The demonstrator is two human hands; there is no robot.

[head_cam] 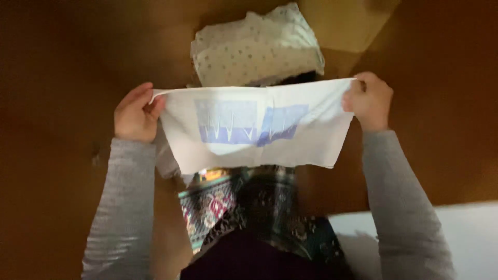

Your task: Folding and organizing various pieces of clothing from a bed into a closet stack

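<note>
Count: 2 hands, 3 cloths
1 white printed cloth (254, 127), 1 dotted cloth (257, 49), 1 patterned cloth (218, 202) showing; left hand (136, 113) & right hand (369, 99) gripping.

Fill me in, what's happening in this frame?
A person in grey sleeves holds a white cloth with a blue printed patch stretched out between both hands. The left hand pinches one upper corner and the right hand grips the other, so the cloth hangs spread in the air. Beyond it, a folded pile of pale dotted fabric lies on the brown surface. Below the cloth, a dark patterned textile shows near the person's body.
</note>
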